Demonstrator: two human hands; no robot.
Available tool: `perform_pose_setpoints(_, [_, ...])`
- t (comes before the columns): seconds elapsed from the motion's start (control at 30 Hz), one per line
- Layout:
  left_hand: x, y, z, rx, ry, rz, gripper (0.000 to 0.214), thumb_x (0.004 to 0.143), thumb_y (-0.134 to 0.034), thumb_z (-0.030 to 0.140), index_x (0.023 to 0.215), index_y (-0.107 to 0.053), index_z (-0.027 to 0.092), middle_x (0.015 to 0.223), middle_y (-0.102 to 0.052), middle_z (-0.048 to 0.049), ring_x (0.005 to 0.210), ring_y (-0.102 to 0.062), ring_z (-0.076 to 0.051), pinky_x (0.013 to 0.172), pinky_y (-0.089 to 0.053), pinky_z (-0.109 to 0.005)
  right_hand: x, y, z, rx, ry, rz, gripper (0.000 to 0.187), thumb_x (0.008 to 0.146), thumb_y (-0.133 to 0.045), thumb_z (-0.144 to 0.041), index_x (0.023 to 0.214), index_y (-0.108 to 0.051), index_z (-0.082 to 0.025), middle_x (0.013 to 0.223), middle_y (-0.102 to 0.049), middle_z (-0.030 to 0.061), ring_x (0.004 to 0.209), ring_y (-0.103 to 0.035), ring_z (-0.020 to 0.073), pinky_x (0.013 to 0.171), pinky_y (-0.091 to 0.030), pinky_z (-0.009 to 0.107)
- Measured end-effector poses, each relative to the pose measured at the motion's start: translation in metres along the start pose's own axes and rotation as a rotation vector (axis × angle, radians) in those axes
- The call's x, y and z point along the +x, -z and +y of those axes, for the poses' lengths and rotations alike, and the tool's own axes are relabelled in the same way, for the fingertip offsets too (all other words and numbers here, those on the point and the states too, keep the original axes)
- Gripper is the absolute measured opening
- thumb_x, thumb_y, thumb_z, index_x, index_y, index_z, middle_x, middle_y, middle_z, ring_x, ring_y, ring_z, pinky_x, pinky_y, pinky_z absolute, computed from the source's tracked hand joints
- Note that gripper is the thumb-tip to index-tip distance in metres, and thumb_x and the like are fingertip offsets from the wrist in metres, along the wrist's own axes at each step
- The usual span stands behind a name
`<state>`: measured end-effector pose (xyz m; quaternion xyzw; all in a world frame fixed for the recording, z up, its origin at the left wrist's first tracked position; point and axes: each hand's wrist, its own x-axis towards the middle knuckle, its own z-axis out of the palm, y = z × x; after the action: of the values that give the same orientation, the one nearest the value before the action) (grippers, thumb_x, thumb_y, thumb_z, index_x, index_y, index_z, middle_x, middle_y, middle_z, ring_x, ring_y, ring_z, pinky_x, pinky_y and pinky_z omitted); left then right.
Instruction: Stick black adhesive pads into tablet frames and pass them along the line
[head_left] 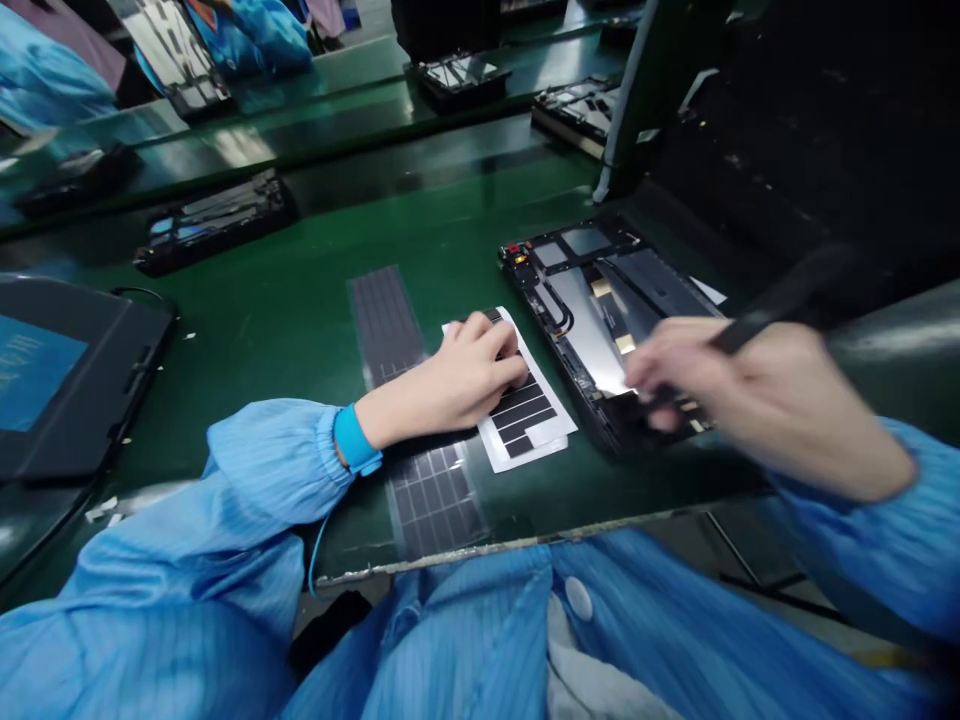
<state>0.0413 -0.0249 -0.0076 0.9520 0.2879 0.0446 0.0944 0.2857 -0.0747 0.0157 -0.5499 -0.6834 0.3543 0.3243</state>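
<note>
The left hand (pixel 472 368), fingers curled closed, presses on a white backing sheet with black adhesive strips (pixel 529 425) lying on the green conveyor belt (pixel 262 300) (a blue wrist strap (pixel 354 438) circles that wrist). The right hand (pixel 750 395), fingers pinched, grips a slim black tool (pixel 757 325) just above an open black tablet frame (pixel 525 275), beside the sheet.

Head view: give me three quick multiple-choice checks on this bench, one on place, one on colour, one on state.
1. The left hand rests on: A) a white sheet B) a keyboard C) a tool tray.
2. The wrist strap is: A) red B) blue C) yellow.
3. The device housing is: A) closed B) open, inner parts showing C) wrapped in film.

1: A, its fingers lie over the sheet's black strips.
2: B, the strap shows blue at the cuff.
3: B, cables and foil panels lie exposed.
</note>
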Motion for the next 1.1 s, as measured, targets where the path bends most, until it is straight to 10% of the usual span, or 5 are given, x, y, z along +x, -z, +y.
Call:
perform_pose_setpoints(0.1, [0.002, -0.004, -0.002, -0.208, -0.075, -0.067, 0.016, 0.086, -0.043, 0.021, 0.091, -0.056, 0.014, 0.096, -0.049, -0.0088, 0.087, -0.043, -0.019, 0.081, -0.036, -0.034, 0.005, -0.030, -0.011, -0.070, 0.321, -0.267, 0.015, 0.080, -0.059, -0.034, 0.082, -0.063, -0.019, 0.080, -0.064, 0.0025, 0.072, -0.061, 0.0145, 0.065, -0.049, 0.026])
perform_pose_setpoints(0.23, [0.003, -0.008, -0.009, -0.266, -0.078, -0.043, 0.042, 0.074, -0.061, 0.052, 0.091, -0.054, 0.014, 0.095, -0.047, -0.0075, 0.087, -0.040, -0.020, 0.081, -0.033, -0.033, 0.005, -0.040, -0.006, -0.042, 0.397, -0.374, 0.009, 0.080, -0.059, -0.025, 0.086, -0.060, -0.018, 0.081, -0.065, 0.0022, 0.071, -0.062, 0.0129, 0.063, -0.049, 0.024])
perform_pose_setpoints(0.87, [0.003, -0.011, -0.006, -0.235, -0.028, -0.049, 0.046, 0.069, -0.063, 0.056, 0.090, -0.053, 0.015, 0.094, -0.046, -0.0070, 0.086, -0.039, -0.021, 0.077, -0.032, -0.034, -0.004, -0.039, -0.014, 0.013, 0.322, -0.282, 0.012, 0.077, -0.064, -0.027, 0.072, -0.059, -0.018, 0.067, -0.061, 0.0014, 0.057, -0.060, 0.0119, 0.050, -0.047, 0.023])
perform_pose_setpoints(1.1, [0.016, -0.006, -0.002, -0.356, 0.007, 0.094, 0.028, 0.080, -0.057, 0.039, 0.067, -0.052, 0.014, 0.076, -0.053, -0.0027, 0.073, -0.046, -0.014, 0.073, -0.037, -0.029, 0.046, -0.023, 0.003, 0.135, 0.247, 0.223, 0.023, 0.078, -0.064, -0.029, 0.067, -0.046, -0.018, 0.062, -0.057, -0.0010, 0.052, -0.061, 0.0128, 0.048, -0.050, 0.025])
